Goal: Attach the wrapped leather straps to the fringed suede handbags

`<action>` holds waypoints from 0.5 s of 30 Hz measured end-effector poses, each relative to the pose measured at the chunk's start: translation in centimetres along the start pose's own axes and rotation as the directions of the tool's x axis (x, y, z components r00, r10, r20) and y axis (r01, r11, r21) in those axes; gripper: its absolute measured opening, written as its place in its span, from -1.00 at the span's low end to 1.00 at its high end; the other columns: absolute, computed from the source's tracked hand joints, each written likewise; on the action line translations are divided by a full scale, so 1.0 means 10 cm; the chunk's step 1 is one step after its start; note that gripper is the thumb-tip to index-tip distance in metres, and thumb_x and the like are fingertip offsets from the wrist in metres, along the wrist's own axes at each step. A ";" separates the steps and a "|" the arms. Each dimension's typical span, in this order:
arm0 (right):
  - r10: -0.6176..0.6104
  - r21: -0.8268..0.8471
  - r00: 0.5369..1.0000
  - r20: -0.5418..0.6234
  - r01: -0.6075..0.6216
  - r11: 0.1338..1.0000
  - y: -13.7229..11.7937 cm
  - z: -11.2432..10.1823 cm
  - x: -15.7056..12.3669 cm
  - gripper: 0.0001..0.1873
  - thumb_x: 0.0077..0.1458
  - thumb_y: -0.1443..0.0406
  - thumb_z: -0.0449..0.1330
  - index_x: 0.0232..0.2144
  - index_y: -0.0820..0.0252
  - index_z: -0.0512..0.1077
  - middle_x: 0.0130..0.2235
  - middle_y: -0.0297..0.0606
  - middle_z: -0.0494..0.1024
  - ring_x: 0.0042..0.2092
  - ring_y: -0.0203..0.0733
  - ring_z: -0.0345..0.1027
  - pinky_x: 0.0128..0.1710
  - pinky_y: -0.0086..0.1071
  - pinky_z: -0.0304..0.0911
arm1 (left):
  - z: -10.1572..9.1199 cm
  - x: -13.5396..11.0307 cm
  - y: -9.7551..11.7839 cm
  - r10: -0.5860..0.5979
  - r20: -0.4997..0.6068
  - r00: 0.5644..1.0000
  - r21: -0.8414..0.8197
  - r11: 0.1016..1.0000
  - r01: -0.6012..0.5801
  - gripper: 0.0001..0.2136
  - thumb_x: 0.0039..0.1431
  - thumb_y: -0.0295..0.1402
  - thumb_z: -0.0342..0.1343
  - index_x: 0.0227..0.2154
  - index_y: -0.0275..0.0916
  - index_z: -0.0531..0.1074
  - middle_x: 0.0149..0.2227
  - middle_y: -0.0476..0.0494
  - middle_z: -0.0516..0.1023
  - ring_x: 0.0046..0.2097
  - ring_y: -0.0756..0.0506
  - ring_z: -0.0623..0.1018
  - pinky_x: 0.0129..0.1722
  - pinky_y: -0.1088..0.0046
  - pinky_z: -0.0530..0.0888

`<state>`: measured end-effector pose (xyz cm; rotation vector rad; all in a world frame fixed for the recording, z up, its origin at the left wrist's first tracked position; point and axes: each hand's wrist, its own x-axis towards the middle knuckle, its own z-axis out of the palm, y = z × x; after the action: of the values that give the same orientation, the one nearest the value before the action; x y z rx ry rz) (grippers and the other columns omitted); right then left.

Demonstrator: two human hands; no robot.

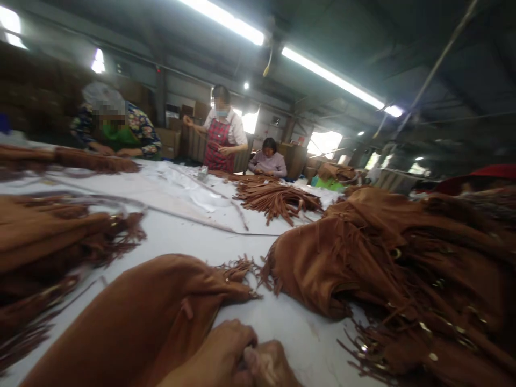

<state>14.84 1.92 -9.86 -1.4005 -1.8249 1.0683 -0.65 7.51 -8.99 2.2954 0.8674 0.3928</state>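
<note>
My left hand (pixel 221 349) and my right hand (pixel 274 364) meet at the bottom centre, knuckle to knuckle. Both have curled, closed fingers; whatever they grip is hidden between them. Against my left hand and forearm lies a large brown suede-like piece (pixel 149 301) with a fringed far end and a small tab on its surface. I cannot tell if the hands hold part of it. To the right of my hands is a heap of brown fringed pieces (pixel 346 258) with shiny metal rings.
More brown fringed pieces (pixel 48 231) lie at the left of the white table (pixel 177 231). Farther back are a spread bundle of brown strips (pixel 278 199) and a long thin strip. Three co-workers work across the table, one standing (pixel 226 134). Tube lights hang overhead.
</note>
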 end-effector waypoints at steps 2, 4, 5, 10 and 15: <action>-0.028 0.035 1.000 -0.006 0.028 0.999 0.10 0.06 0.08 -0.40 0.17 -0.04 -0.10 -0.63 0.32 0.35 -0.61 -0.35 0.29 -0.54 -0.37 0.15 -0.55 -0.49 0.11 | -0.03 0.00 0.00 0.028 -0.008 1.000 -0.007 1.000 -0.028 -0.78 0.03 -0.21 0.07 -0.25 -0.13 0.42 -0.29 -0.07 0.46 -0.25 -0.09 0.42 -0.26 0.44 0.33; -0.030 0.054 0.994 -0.104 0.036 0.998 0.14 0.08 0.13 -0.35 0.16 -0.07 -0.17 -0.69 0.28 0.27 -0.66 -0.36 0.20 -0.57 -0.39 0.06 -0.59 -0.49 0.03 | -0.06 0.01 -0.01 0.049 -0.060 0.997 -0.007 0.999 -0.049 -0.74 0.04 -0.15 0.07 -0.23 -0.13 0.41 -0.30 -0.06 0.46 -0.26 -0.08 0.41 -0.26 0.45 0.33; -0.015 0.058 0.982 -0.187 0.027 0.998 0.13 0.06 0.14 -0.37 0.18 -0.05 -0.19 -0.67 0.27 0.26 -0.66 -0.36 0.21 -0.57 -0.38 0.07 -0.59 -0.49 0.04 | -0.08 0.02 -0.02 0.066 -0.105 0.992 0.010 0.998 -0.065 -0.72 0.04 -0.14 0.08 -0.23 -0.15 0.41 -0.31 -0.06 0.46 -0.26 -0.08 0.41 -0.24 0.43 0.33; -0.183 -0.238 0.838 -0.514 0.065 0.969 0.07 -0.26 0.20 -0.61 0.22 0.15 -0.12 -0.38 0.23 0.42 -0.36 -0.20 0.48 -0.27 -0.21 0.36 -0.22 -0.40 0.28 | -0.38 0.09 -0.12 0.153 -0.432 0.889 0.318 0.948 -0.009 -0.76 0.12 -0.23 0.03 -0.22 -0.25 0.41 -0.20 -0.18 0.46 -0.09 -0.19 0.37 -0.02 0.20 0.26; -0.510 -0.776 0.807 -0.298 0.106 0.621 0.25 -0.72 0.36 -0.65 0.15 0.26 0.00 -0.04 0.10 0.39 0.03 -0.16 0.41 0.09 0.04 0.19 0.04 -0.03 0.10 | -0.67 0.06 -0.24 0.143 -0.403 0.904 0.520 0.848 0.097 -0.40 0.07 -0.16 0.10 0.16 -0.14 0.10 0.18 -0.14 0.22 0.24 -0.30 0.03 0.20 0.00 -0.10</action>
<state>21.08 7.40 -8.51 -1.4722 -2.0513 -0.2999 -4.51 12.43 -5.56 2.7826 1.2996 0.7741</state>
